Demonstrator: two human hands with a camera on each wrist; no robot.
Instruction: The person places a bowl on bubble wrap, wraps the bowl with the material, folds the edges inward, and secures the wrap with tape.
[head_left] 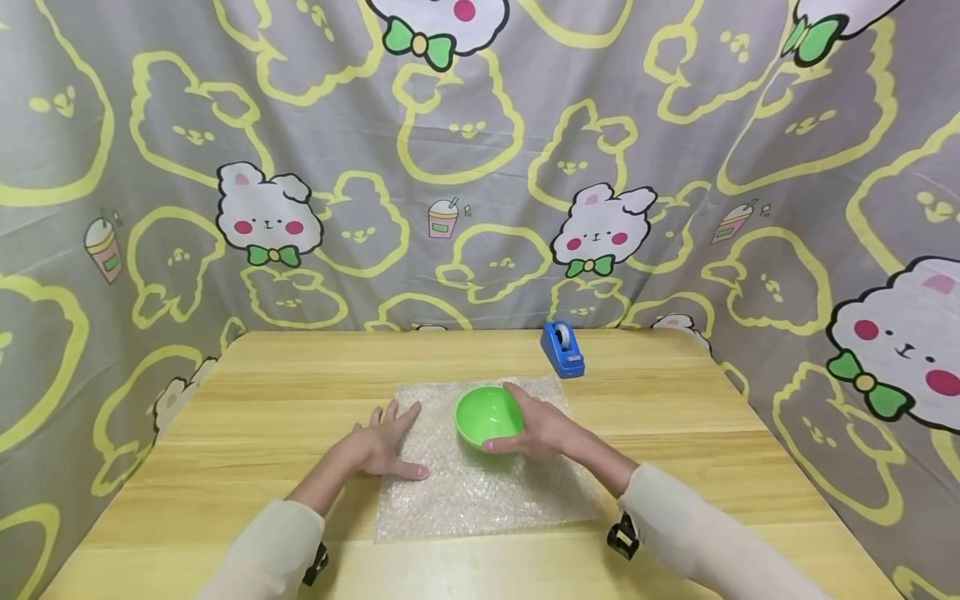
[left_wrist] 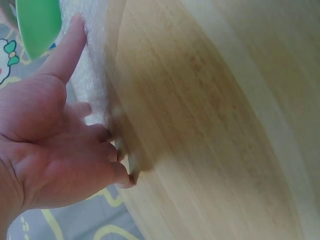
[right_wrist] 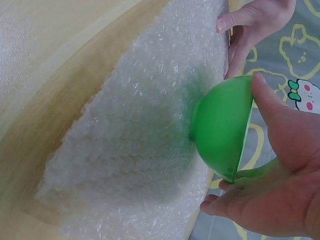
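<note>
A sheet of clear bubble wrap (head_left: 465,492) lies spread over the table, with a green bowl (head_left: 483,412) upright near its middle. My right hand (head_left: 543,425) grips the bowl by its right side, thumb at the near rim and fingers at the far rim. In the right wrist view the bowl's base (right_wrist: 194,120) meets the bubble wrap. At the wrap's left edge my left hand (head_left: 382,446) rests with fingers spread, thumb and fingertips on the sheet. The left wrist view shows the left palm (left_wrist: 55,145), holding nothing.
A blue tape dispenser (head_left: 564,350) with a roll of tape stands at the back right of the wooden table (head_left: 300,375). Behind and beside the table hangs a grey curtain (head_left: 360,292) with cartoon animals.
</note>
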